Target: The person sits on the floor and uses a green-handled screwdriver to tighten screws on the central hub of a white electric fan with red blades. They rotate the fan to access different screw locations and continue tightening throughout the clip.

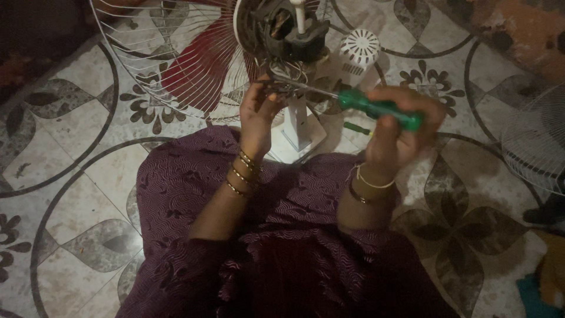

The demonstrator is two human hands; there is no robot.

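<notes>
Head view: the person sits on a patterned tile floor (70,194) with a table fan lying at the far side of the lap. The fan's rear cover is off, so the motor housing (288,32) and its wiring are exposed. The wire guard (170,59) with the red blades (203,65) behind it lies to the left of the motor.

The right hand (397,132) is clenched around the green handle of a screwdriver (376,109). The shaft runs left and slightly far, with the tip at the small metal part just below the motor. This near-horizontal hold probably lines the tool up with a fastener there.

The left hand (259,112) is raised to the same spot, its fingers pinched on the part or the wires beside the tip, apparently to steady them; the exact item gripped cannot be told.

A white vented cap (360,48) rests on the floor right of the motor. The white fan stand (297,126) lies between the hands. A second fan guard (538,141) sits at the right edge.
</notes>
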